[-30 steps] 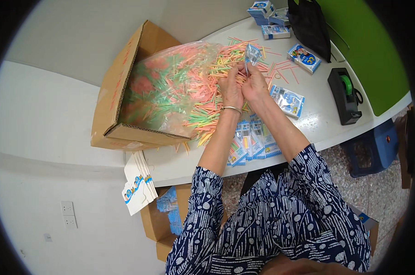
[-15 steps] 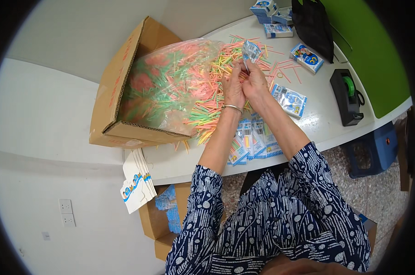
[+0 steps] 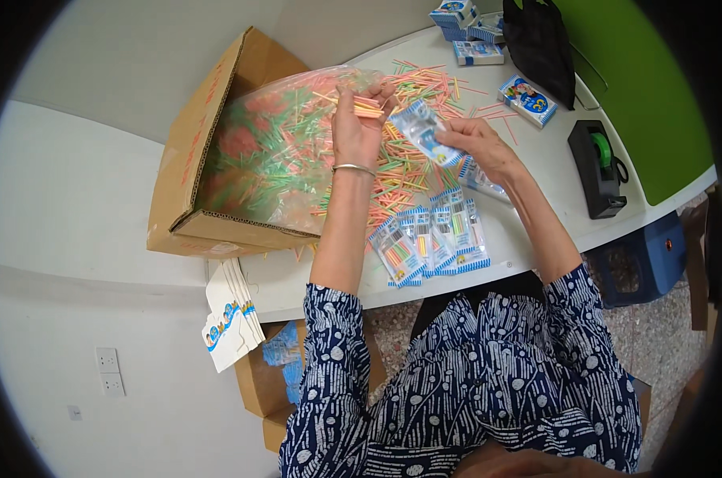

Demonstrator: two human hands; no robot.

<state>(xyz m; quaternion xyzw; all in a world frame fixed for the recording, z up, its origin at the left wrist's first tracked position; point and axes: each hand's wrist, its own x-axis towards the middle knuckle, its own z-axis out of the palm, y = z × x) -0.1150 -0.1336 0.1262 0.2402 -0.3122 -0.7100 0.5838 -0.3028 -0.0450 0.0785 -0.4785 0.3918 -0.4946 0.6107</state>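
Head view: a small bunch of coloured sticks (image 3: 367,107) is gripped by the curled fingers and thumb of the left hand (image 3: 356,134), which is held over the edge of a clear plastic bag (image 3: 293,155). A blue-and-white packet (image 3: 421,134) is pinched at its right side between the thumb and fingers of the right hand (image 3: 482,146); whether it is touched by the left fingertips cannot be told. Below both hands, a loose pile of sticks (image 3: 399,171) is spread across the white table (image 3: 536,227). Nearer the body, overlapping stick-filled packets (image 3: 434,239) are laid out. The bag is held in an open cardboard box (image 3: 187,171) at left; a black tape dispenser (image 3: 596,179) is placed at right.
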